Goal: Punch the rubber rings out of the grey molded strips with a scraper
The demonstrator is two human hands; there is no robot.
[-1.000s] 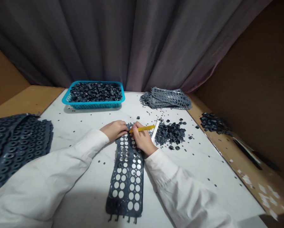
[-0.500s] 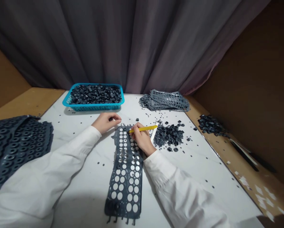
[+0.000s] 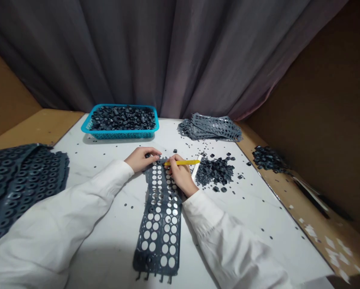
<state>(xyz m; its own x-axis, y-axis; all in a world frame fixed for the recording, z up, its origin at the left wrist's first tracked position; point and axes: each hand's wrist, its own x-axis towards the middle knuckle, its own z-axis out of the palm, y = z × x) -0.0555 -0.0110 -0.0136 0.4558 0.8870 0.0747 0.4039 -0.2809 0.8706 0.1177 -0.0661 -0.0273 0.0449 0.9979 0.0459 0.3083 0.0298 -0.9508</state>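
A long dark rubber sheet (image 3: 160, 224) with rows of round holes lies lengthwise in front of me. A few of its holes still hold dark pieces. My right hand (image 3: 180, 173) rests on its far right part, fingers closed around a slim yellow pen-shaped tool (image 3: 184, 162). The tool lies nearly level and its left end is at the sheet. At the sheet's far left corner is my left hand (image 3: 141, 159), its fingers curled and touching the edge. Something dark shows between thumb and fingers, too small to make out.
A blue basket (image 3: 119, 131) full of black rubber pieces stands at the back left. Loose pieces (image 3: 217, 170) and a white strip (image 3: 197, 167) lie right of the sheet. Punched sheets (image 3: 216, 126) are stacked behind; unpunched ones (image 3: 26, 180) lie left.
My left hand has moved right and slightly nearer, onto the sheet's far left corner. The right hand keeps the yellow tool in almost the same place.
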